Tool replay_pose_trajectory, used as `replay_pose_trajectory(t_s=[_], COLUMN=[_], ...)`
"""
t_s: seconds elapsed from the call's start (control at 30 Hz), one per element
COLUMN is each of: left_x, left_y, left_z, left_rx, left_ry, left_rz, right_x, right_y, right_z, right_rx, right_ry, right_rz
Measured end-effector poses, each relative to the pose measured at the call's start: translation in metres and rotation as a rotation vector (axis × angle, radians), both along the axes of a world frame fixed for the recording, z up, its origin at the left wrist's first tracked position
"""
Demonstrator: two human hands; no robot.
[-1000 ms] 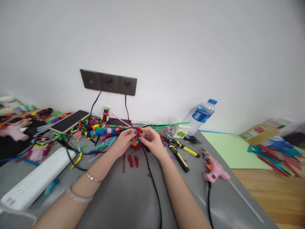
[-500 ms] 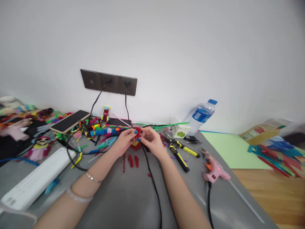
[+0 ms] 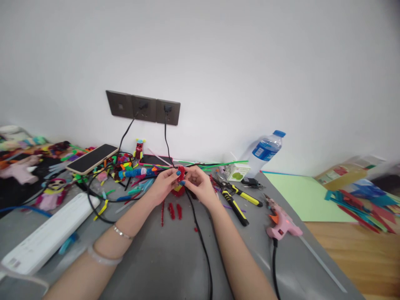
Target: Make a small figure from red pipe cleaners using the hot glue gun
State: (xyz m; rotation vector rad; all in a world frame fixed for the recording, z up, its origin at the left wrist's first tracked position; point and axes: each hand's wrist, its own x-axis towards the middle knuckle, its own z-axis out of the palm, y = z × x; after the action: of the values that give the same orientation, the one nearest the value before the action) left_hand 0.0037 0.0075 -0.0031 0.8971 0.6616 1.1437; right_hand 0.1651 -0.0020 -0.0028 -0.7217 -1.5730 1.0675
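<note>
Closest to me is the bare grey worktop (image 3: 162, 262), with both forearms reaching over it; the left one wears a silver bracelet (image 3: 122, 232) and a pale, chunky bangle (image 3: 103, 257). A long white plastic power strip (image 3: 51, 237) lies off to the left, and a thin black cable (image 3: 200, 239) snakes down between the arms. Over on the right there's a pink plastic glue gun (image 3: 283, 227) with a clear stick (image 3: 321, 261) poking out its back end.

A bit further in, two stubby red fuzzy strips (image 3: 171, 211) sit side by side, with a thin red fuzzy stem (image 3: 162, 213) just left of them. Right beyond those is the main thing: a small red fuzzy piece (image 3: 181, 171), held up between the two hands. The left hand (image 3: 165, 185) has its thumb and index finger pinched on it. The right hand (image 3: 198, 183) has its fingers curled in against the other side, but honestly can't tell if they're clamped on.

To the right, black-and-yellow pliers (image 3: 234, 206) lie splayed, then a white-and-green cardboard box (image 3: 236, 171) and a clear plastic bottle with a blue cap (image 3: 265, 151), tilted. Furthest back, dark wall sockets (image 3: 143, 108) with two plugs in.
</note>
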Motion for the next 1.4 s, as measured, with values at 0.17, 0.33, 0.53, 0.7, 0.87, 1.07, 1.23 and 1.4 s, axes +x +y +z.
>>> replay_pose_trajectory(t_s=[0.17,0.33,0.53,0.7,0.87,1.07,1.23,1.4], left_x=[-0.0007,-0.0007,-0.0003,0.0,-0.0003,-0.0003,0.0,0.0001], left_y=[0.0006,0.0018,0.0004,-0.0004,0.0005,0.0007,0.0005,0.0003], left_z=[-0.0011,-0.003,-0.0018,0.0004,-0.0007,-0.0012,-0.0007,0.0004], left_rx=[0.002,0.002,0.0,0.0,-0.001,-0.003,0.007,0.0], left_ry=[0.0,-0.008,0.002,0.005,0.007,0.0,0.0,0.003], left_rz=[-0.009,-0.009,-0.009,-0.008,-0.004,-0.004,-0.007,-0.005], right_x=[0.0005,0.0009,0.0004,0.0007,0.0008,-0.0002,0.0006,0.001], right_y=[-0.0003,-0.0001,-0.0003,-0.0004,0.0002,0.0011,0.0009,0.0006], right_z=[0.0006,0.0001,-0.0001,0.0007,-0.0008,-0.0022,-0.0013,-0.0012], right_rx=[-0.003,-0.007,-0.011,-0.016,-0.011,-0.013,-0.014,0.002], right_ry=[0.004,0.004,0.021,-0.001,0.019,0.03,0.026,0.013], right_rz=[0.012,0.011,0.016,0.006,0.012,0.019,0.023,0.004])
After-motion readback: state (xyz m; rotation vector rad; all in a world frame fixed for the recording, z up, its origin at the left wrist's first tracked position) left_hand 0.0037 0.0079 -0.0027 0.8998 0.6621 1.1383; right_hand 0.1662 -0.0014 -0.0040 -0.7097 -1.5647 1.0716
